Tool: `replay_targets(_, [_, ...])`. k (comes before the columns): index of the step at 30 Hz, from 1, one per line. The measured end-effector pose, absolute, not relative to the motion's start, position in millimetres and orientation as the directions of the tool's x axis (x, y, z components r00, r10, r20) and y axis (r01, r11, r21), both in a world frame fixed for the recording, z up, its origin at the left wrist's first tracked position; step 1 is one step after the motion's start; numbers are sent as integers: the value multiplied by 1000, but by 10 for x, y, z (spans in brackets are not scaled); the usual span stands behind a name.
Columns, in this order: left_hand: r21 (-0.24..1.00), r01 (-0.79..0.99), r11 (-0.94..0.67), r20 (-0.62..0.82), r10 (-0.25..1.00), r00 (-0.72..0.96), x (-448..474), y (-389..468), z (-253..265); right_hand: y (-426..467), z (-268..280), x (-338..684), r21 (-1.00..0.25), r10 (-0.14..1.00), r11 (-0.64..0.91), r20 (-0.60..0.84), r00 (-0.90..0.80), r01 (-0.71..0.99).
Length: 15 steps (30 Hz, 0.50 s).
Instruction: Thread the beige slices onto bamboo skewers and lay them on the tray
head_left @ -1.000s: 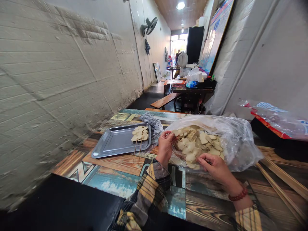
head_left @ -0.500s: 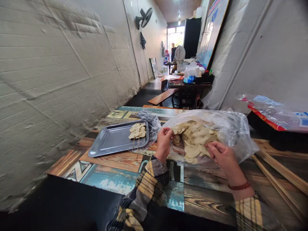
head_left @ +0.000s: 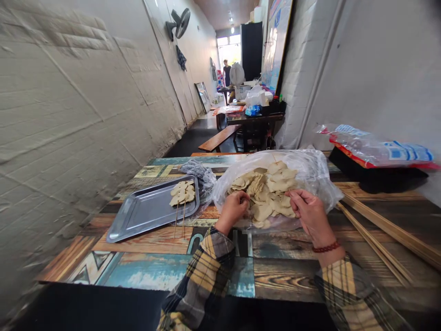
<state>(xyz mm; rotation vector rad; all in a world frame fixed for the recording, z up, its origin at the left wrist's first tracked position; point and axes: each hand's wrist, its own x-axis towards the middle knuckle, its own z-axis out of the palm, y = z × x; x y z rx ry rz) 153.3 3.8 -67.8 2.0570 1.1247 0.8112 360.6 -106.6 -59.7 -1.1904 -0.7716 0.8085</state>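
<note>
An open clear plastic bag [head_left: 312, 168] lies on the table, filled with thin pale beige slices [head_left: 260, 188]. My right hand [head_left: 308, 214] pinches a thin wooden skewer [head_left: 288, 190] over the right part of the pile. Several slices [head_left: 280, 175] appear threaded on it, its tip poking out beyond them. At the bag's left edge, my left hand [head_left: 236, 209] is closed, fingertips against the slices; what they grip is hidden. Left of the bag, a grey metal tray [head_left: 138, 214] bears skewered slices [head_left: 182, 193], two sticks [head_left: 176, 220] jutting over its near edge.
Long bundled wooden skewers [head_left: 389, 230] lie on the right of the patterned table [head_left: 144, 266]. Behind them a red-and-clear package [head_left: 382, 149] rests on a black object [head_left: 379, 177]. Crumpled grey plastic [head_left: 198, 170] sits behind the tray. Farther off are a bench [head_left: 222, 138] and a person [head_left: 226, 73].
The view has swung to the right. My right hand has lifted the skewered slices above the pile. My left fingers, earlier pinching a slice at the pile's left edge, are now curled lower.
</note>
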Motion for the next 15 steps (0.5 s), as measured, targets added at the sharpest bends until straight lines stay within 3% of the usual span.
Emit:
replay_targets(8, [440, 647, -623, 346, 783, 518, 1606, -107, -603, -1056, -576, 3586, -975, 861, 183, 98, 499, -125])
replay_targets(15, [431, 609, -666, 232, 734, 638, 1697, -231, -654, -1064, -588, 3577, -977, 858, 193, 125, 499, -88])
